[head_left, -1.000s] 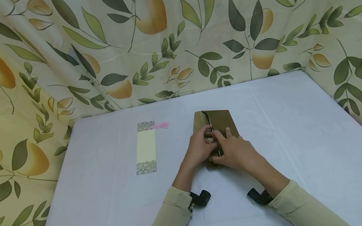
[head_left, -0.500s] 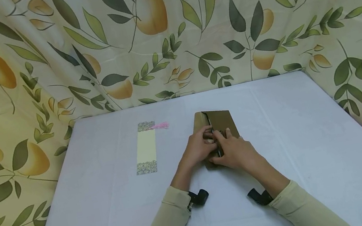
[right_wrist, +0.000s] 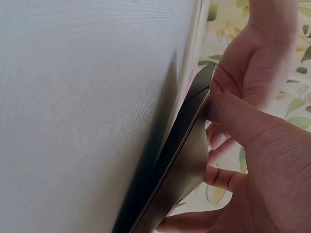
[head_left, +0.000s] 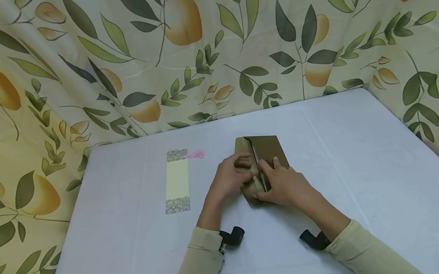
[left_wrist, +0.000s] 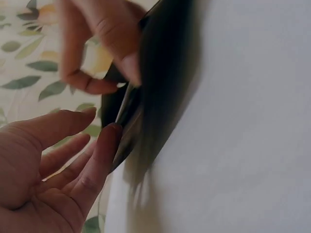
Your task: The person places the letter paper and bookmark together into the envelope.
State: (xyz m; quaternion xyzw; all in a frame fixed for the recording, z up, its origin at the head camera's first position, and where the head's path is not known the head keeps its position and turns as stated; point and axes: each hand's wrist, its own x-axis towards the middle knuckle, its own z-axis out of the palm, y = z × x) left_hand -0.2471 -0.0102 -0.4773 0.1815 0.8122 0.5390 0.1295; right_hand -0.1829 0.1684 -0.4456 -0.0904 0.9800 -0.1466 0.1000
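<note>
A brown, stiff, book-like object (head_left: 267, 146) lies on the white table, with a dark slit running lengthwise between a narrow left strip and a wider right panel. My right hand (head_left: 285, 183) is over its right part, thumb and fingers gripping along the slit; in the right wrist view the thumb lies at the edge of the brown panel (right_wrist: 182, 167). At the left strip is my left hand (head_left: 228, 174), its fingers loosely bent. One left fingertip (left_wrist: 114, 128) touches the object's edge in the left wrist view. What lies inside the slit is hidden.
A cream bookmark (head_left: 177, 178) with patterned ends lies left of the hands, a pink tassel (head_left: 194, 154) at its top. The white cloth (head_left: 133, 250) covers the table. A fruit-and-leaf patterned curtain (head_left: 199, 72) hangs behind and at both sides.
My left hand has drawn back to the left, away from the slit and the right fingers, baring more of the left strip. The right hand keeps its place.
</note>
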